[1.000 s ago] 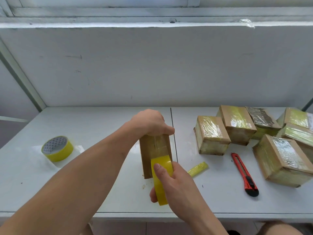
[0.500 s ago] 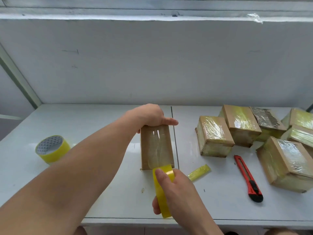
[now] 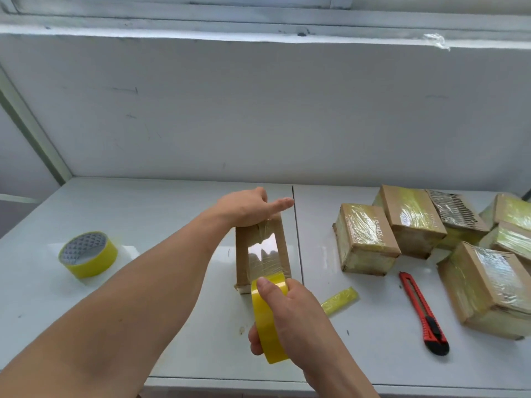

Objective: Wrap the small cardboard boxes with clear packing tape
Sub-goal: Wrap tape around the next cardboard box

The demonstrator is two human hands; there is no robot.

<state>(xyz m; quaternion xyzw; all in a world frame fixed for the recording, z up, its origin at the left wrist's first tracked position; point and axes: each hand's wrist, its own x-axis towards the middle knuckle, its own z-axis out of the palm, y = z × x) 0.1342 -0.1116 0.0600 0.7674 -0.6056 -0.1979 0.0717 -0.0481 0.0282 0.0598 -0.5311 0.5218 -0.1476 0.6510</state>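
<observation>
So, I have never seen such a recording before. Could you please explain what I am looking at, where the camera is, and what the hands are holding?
There is no machine here. A person wears one camera on the head, so you look forward and down at their own two arms. The left hand presses down on the far end of a small cardboard box lying on a white table. The right hand grips a yellow tape roll, with a clear strip stretched over the box. On the left lies a second tape roll. On the right are already wrapped boxes, a red utility knife and a small yellow scrap.
</observation>
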